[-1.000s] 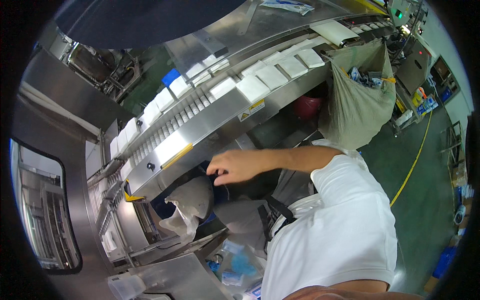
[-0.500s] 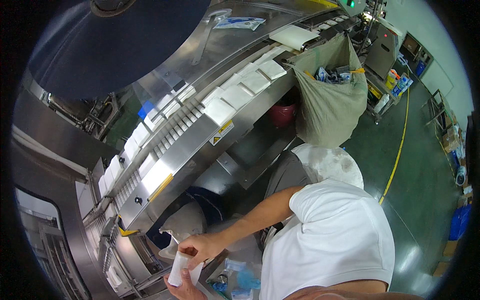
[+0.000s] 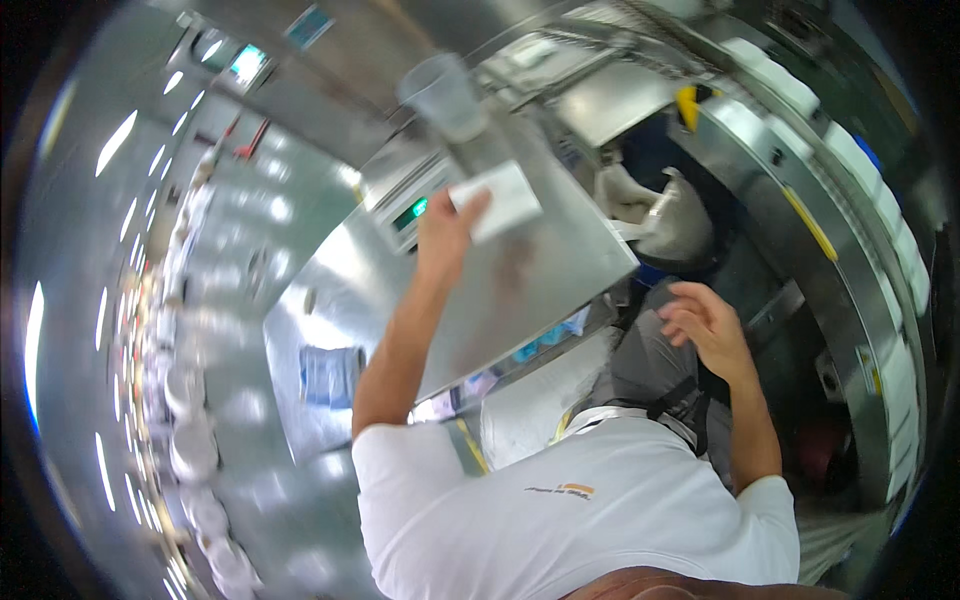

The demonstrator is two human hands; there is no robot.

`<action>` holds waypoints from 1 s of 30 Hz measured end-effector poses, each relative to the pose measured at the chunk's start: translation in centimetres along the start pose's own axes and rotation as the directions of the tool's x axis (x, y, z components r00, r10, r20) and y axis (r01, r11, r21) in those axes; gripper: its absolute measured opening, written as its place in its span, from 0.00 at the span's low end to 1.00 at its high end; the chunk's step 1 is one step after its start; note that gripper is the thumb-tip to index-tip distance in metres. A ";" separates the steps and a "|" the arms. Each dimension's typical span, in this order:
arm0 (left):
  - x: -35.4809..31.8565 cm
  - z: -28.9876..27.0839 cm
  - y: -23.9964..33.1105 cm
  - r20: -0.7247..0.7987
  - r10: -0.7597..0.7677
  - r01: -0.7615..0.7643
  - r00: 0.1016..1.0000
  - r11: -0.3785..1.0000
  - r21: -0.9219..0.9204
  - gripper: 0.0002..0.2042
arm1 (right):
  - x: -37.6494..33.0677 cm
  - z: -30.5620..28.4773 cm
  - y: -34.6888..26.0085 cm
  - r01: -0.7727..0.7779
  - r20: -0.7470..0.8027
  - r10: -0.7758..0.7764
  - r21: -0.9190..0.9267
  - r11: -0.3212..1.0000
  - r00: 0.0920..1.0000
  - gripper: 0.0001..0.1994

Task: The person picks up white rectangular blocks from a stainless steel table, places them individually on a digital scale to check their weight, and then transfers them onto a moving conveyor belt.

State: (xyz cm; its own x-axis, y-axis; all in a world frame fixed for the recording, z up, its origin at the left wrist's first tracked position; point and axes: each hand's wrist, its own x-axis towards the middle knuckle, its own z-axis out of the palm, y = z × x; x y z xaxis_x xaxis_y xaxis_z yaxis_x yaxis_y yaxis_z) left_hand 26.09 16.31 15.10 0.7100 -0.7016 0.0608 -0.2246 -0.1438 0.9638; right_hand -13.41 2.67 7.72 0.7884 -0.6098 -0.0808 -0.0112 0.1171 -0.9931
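Note:
My left hand (image 3: 447, 225) is stretched out over a stainless steel table (image 3: 545, 285) and grips a flat white packet (image 3: 503, 200) by one edge. The packet hangs just above the tabletop, next to a small scale with a green display (image 3: 412, 212). A clear plastic cup (image 3: 441, 94) stands on the table beyond the packet. My right hand (image 3: 706, 322) hovers to the right of the table's edge, fingers spread and holding nothing, near my grey trouser leg (image 3: 640, 365).
A long steel conveyor machine (image 3: 800, 215) carrying several white packets (image 3: 890, 190) curves along the right. A crumpled white bag (image 3: 672, 222) sits in the gap between the table and the machine. The shiny floor (image 3: 220, 330) lies to the left.
The view has swung from the conveyor to the steel table. A white packet picked up low beside the machine is now held over the table in my left hand.

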 end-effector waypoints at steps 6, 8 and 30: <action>9.2 -14.4 -2.4 -0.446 -0.022 0.035 0.895 0.999 0.022 0.20 | -2.3 -2.1 2.7 -0.077 -0.019 0.075 -0.116 0.990 0.997 0.19; 10.7 -18.2 -3.6 -0.470 -0.086 0.114 0.879 0.993 0.031 0.22 | -2.3 -2.2 2.8 -0.087 -0.004 0.087 -0.091 0.992 0.996 0.19; 12.9 -24.2 -9.7 -0.218 -0.480 0.436 0.850 0.872 -0.220 0.38 | -4.7 -5.3 4.4 -0.266 -0.130 0.243 -0.212 0.940 0.961 0.22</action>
State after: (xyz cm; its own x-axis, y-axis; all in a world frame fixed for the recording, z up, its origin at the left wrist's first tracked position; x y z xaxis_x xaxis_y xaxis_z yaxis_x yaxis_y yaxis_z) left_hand 53.56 25.57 12.79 0.8569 -0.3746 -0.3542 0.2607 -0.2779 0.9246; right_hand -20.38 1.91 3.29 0.6750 -0.6600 -0.3297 -0.3504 0.1065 -0.9305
